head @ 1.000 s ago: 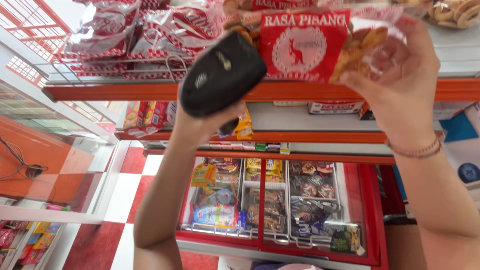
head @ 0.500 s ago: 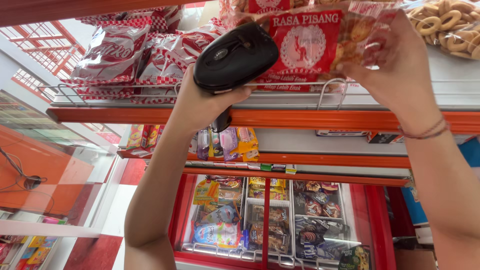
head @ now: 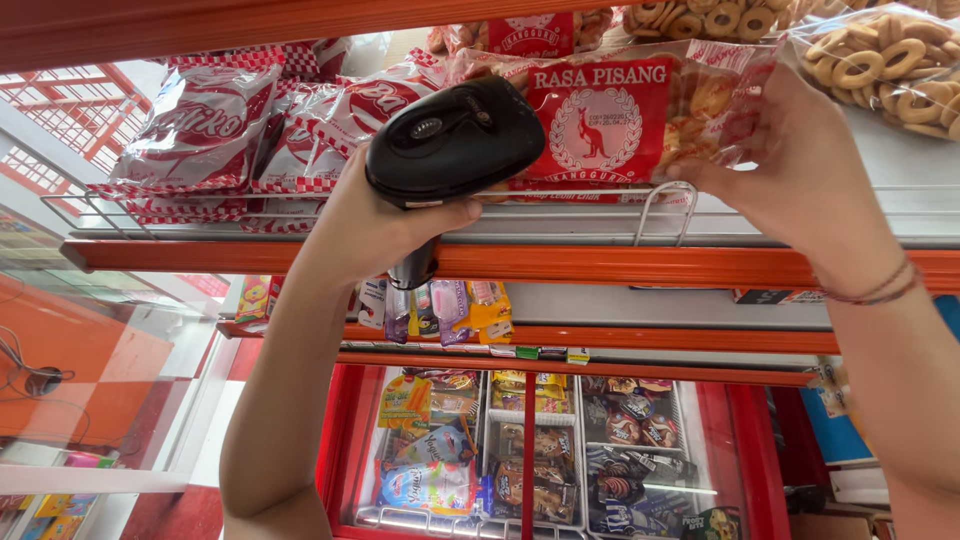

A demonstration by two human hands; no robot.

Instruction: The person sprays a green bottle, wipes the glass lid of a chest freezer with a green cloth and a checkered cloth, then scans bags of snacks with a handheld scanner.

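The left hand (head: 385,215) grips a black plastic handheld scanner (head: 450,140), aimed at the red-labelled clear snack bag (head: 620,120) the right hand (head: 800,170) clasps on the orange-edged shelf (head: 600,262); scanning looks underway.

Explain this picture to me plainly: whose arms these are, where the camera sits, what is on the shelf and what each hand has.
The picture comes from a camera worn on a person's head, tilted up at a shop shelf, so both arms reaching up are that person's own. No machine is involved, only two bare hands.

The left hand grips a black handheld scanner, its head aimed toward a snack bag. The right hand holds that bag by its clear end; it has a red label and pale biscuits inside. A thin bracelet sits on the right wrist.

On the orange-edged shelf, behind a wire rail, lie red-and-white checked bags at the left and clear bags of ring biscuits at the right. Below are more shelves and a red chest freezer filled with packets.
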